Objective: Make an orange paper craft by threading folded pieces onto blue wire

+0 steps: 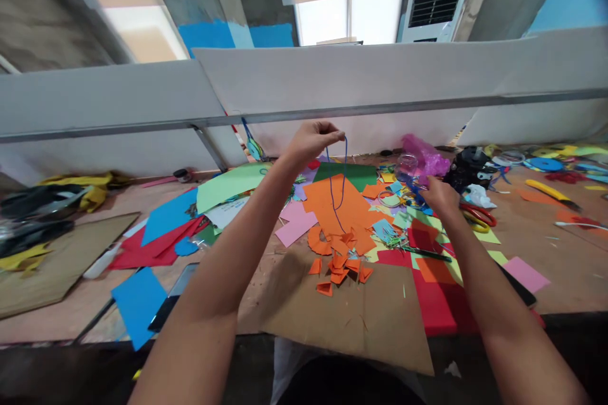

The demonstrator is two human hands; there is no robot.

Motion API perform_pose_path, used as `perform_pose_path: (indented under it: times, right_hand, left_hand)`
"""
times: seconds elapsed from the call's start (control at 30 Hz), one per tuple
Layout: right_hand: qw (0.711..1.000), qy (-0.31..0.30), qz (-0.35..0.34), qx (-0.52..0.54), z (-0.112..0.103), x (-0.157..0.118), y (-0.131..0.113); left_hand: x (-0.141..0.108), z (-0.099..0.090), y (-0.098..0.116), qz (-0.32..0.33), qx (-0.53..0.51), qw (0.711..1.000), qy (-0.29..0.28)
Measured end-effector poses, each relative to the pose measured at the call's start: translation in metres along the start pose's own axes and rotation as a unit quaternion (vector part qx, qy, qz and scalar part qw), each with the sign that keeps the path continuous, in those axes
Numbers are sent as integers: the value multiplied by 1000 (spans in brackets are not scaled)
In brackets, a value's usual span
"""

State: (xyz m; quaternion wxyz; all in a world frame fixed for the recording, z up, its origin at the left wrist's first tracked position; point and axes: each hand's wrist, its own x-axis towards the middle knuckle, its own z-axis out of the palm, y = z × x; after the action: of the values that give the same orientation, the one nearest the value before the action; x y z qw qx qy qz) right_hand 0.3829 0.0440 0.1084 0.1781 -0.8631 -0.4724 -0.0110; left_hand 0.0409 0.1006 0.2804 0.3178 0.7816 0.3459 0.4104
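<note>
My left hand (319, 137) is raised over the middle of the table, fingers pinched on a thin blue cord (338, 205) that hangs in a loop. Below the cord lies an orange paper sheet (327, 199). A curved orange paper piece (318, 242) and several small folded orange pieces (338, 269) rest nearer to me on a cardboard sheet (342, 316). To the right, my right hand (441, 196) reaches into a clutter, its fingers closed beside a blue tangle (414, 188) and a pink plastic bag (425, 155). What those fingers hold is hidden.
Red-handled scissors (477, 215) lie just right of my right hand, with a yellow cutter (551, 193) farther right. Blue sheets (139, 305), red paper (147, 250) and a phone (173, 297) are on the left. A white partition (332, 76) with a metal rail stands behind the table.
</note>
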Motion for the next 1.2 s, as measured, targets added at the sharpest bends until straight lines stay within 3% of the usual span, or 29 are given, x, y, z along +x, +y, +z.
perform_pose_path:
  times: [0.07, 0.1, 0.17, 0.23, 0.37, 0.47, 0.57, 0.73, 1.2]
  right_hand:
    - [998, 17, -20, 59, -4, -5, -8]
    - [987, 26, -48, 148, -6, -11, -16]
    - [915, -19, -118, 386, -11, -28, -40]
    - [824, -114, -164, 530, -17, -50, -70]
    - [707, -221, -203, 640, -28, -84, -121]
    - [659, -269, -183, 678, -27, -95, -139]
    - [649, -269, -150, 696, -21, -97, -140]
    - [672, -259, -128, 682, -17, -100, -127]
    - [653, -283, -112, 693, -6, -109, -117]
  left_hand:
    - [-1, 4, -1, -2, -2, 1000, -12]
    - [-1, 7, -2, -1, -1, 1000, -18]
    - [0, 14, -3, 6, 6, 1000, -29]
    - [0, 21, -5, 21, 15, 999, -44]
    - [-2, 32, -3, 54, 21, 995, -76]
    - [-7, 34, 3, 58, 25, 995, -76]
    - [-11, 28, 11, 56, 25, 996, -60]
    - [-14, 15, 21, 58, 3, 998, -33]
    - [-22, 2, 33, 57, -8, 998, 2]
